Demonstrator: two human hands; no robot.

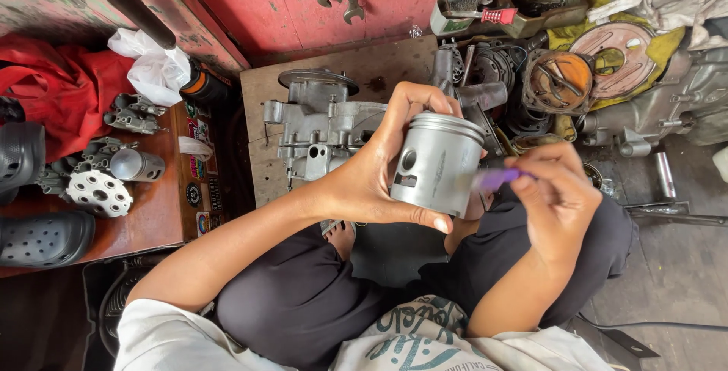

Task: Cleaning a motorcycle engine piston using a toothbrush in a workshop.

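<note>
The person's left hand (371,177) is wrapped around a grey metal piston (438,165), fingers curled over its far side near the ringed crown and the thumb pressed under its lower rim, so the hand is closed firmly on it. The piston is held in the air above the person's lap, just in front of the engine casing (322,132). Its long axis runs nearly upright with a slight tilt: the flat crown with its ring grooves points up and a little to the right, away from the person, and the open skirt points down toward the lap. The round pin hole in its side faces left, toward the holding palm.

The right hand (557,196) is closed in a pinch on a small purple tool (497,179), which is blurred; its tip reaches the right side of the piston's skirt, though actual contact cannot be told.

The engine casing sits on a wooden board (265,86) behind the piston. To the right of the casing lies a heap of engine parts, among them a round orange-rimmed cover (560,80). Far to the left of the casing, on a reddish-brown surface (152,212), stand a small metal cylinder (136,165) and a perforated disc (98,193).
</note>
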